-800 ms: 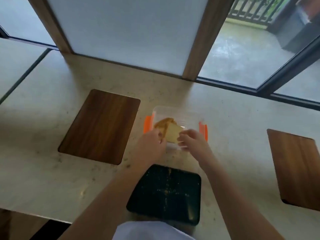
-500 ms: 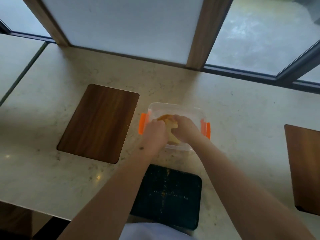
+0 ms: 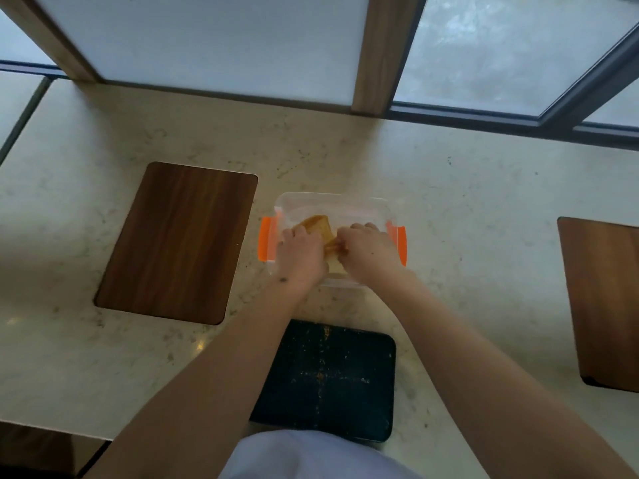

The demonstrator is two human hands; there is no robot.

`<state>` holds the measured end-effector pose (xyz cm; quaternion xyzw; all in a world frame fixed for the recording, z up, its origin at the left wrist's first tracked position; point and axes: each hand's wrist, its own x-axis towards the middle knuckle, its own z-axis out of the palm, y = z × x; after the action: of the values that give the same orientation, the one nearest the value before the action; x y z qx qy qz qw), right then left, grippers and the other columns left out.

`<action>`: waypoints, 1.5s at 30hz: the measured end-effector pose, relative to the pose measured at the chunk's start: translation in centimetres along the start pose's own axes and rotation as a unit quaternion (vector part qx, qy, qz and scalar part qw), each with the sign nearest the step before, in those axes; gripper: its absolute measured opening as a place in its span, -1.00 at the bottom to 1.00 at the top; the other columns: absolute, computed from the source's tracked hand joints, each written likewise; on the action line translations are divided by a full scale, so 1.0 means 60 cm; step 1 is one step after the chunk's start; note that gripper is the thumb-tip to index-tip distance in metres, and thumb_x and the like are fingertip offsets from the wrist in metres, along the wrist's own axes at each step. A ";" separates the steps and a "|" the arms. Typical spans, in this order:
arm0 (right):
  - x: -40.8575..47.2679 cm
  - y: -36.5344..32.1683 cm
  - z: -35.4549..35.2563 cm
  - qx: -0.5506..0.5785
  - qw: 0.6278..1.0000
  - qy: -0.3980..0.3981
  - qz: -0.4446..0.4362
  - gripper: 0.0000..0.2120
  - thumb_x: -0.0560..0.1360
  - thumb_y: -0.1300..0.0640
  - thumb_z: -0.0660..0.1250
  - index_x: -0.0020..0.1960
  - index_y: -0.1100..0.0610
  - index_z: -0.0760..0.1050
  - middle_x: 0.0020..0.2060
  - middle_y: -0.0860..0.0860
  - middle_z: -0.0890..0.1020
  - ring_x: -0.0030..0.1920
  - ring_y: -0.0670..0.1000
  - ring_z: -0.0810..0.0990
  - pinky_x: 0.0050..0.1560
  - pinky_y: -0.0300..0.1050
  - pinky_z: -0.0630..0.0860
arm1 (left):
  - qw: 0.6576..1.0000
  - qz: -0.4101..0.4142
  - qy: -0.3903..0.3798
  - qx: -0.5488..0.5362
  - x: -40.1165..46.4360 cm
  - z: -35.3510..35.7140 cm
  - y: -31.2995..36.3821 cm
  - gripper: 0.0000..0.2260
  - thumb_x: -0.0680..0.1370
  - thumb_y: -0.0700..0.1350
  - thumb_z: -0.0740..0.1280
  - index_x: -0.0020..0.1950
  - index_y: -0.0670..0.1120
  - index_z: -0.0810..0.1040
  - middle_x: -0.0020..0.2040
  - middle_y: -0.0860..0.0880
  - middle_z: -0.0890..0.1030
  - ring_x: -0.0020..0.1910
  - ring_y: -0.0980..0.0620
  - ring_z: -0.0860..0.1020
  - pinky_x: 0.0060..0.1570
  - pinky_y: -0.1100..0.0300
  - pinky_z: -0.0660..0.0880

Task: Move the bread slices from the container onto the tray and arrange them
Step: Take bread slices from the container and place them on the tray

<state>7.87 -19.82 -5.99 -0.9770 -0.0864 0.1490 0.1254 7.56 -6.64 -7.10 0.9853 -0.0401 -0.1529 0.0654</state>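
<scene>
At the middle of the pale stone counter (image 3: 449, 209), in the head view, sits a clear plastic container (image 3: 332, 202) with orange clips (image 3: 265, 243) at its 9 and 3 o'clock sides. Both hands are down inside it. The left hand (image 3: 302, 254) and the right hand (image 3: 370, 252) are curled around the bread slices (image 3: 320, 224), fingers closed on them from either side; how many slices each grips cannot be told, since the hands cover most of the stack. The bread is inside the container, a browned crust edge showing toward 12 o'clock.

At 6 o'clock from the container, well clear of it, lies the dark tray (image 3: 345, 392), bare of bread but speckled with crumbs. A wooden board (image 3: 176, 240) lies at 9 o'clock, another (image 3: 601, 299) at 3 o'clock.

This looks like the pick-up step, at the start: nothing is on the tray yet. The next move calls for lifting the soft slices straight over the near wall without squashing them, then bringing them back toward 6 o'clock and laying them flat.

No brand, label or writing can be read anywhere.
</scene>
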 end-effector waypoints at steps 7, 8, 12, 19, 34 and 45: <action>-0.060 -0.015 -0.107 0.069 0.992 0.091 0.054 -0.91 0.50 0.17 0.26 -0.02 0.11 0.51 -0.22 0.02 0.60 -0.24 0.07 0.56 -0.27 -0.06 0.52 | 0.996 0.042 -0.033 -0.075 0.000 -0.018 -0.013 -0.88 0.59 -0.23 0.24 0.02 -0.21 0.57 -0.09 -0.07 0.60 -0.05 -0.08 0.60 -0.10 0.05 0.51; -0.073 -0.019 -0.129 0.110 0.986 0.106 0.061 -0.91 0.49 0.14 0.29 -0.01 0.10 0.52 -0.21 0.01 0.60 -0.23 0.04 0.57 -0.27 -0.09 0.52 | 0.994 0.042 -0.027 -0.095 -0.006 -0.027 -0.012 -0.89 0.59 -0.20 0.24 0.02 -0.21 0.53 -0.09 -0.05 0.56 -0.08 -0.06 0.55 -0.11 0.06 0.47; -0.146 -0.034 -0.189 0.315 0.926 0.177 0.113 -0.88 0.46 0.14 0.38 -0.03 0.12 0.52 -0.21 -0.02 0.57 -0.20 -0.06 0.57 -0.20 -0.21 0.51 | 0.975 -0.017 0.045 -0.218 -0.054 -0.075 -0.022 -0.86 0.50 -0.15 0.30 0.04 -0.13 0.47 -0.16 -0.02 0.54 -0.18 -0.03 0.54 -0.23 0.12 0.45; -0.308 -0.071 -0.078 0.818 0.528 0.052 0.222 -0.75 0.51 0.28 0.32 0.19 0.23 0.47 0.09 0.16 0.60 0.13 0.16 0.63 0.19 0.10 0.62 | 0.634 -0.194 0.015 -0.748 -0.287 -0.079 -0.147 -0.82 0.56 -0.22 0.33 0.16 -0.13 0.50 0.10 -0.11 0.58 0.03 -0.08 0.63 -0.12 0.09 0.59; -0.348 -0.149 0.166 0.797 0.430 -0.063 0.419 -0.69 0.54 0.36 0.34 0.27 0.26 0.46 0.15 0.29 0.64 0.15 0.23 0.67 0.18 0.04 0.60 | 0.485 -0.381 -0.029 -0.787 -0.499 0.094 -0.269 -0.66 0.53 -0.36 0.36 0.29 -0.20 0.45 0.06 -0.17 0.59 -0.04 -0.10 0.59 -0.09 0.03 0.56; -0.288 -0.193 0.177 0.804 0.390 -0.067 0.443 -0.74 0.57 0.27 0.38 0.24 0.28 0.50 0.10 0.20 0.59 0.03 0.10 0.63 0.05 -0.06 0.60 | 0.496 -0.337 -0.026 -0.800 -0.500 0.084 -0.290 -0.56 0.51 -0.30 0.40 0.38 -0.22 0.42 0.19 -0.20 0.58 0.10 -0.14 0.60 0.00 0.01 0.58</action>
<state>-13.23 -10.00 -7.98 -0.3083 0.5109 0.2487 0.7629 -21.47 12.96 -5.44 0.4461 0.4330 -0.1554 0.7677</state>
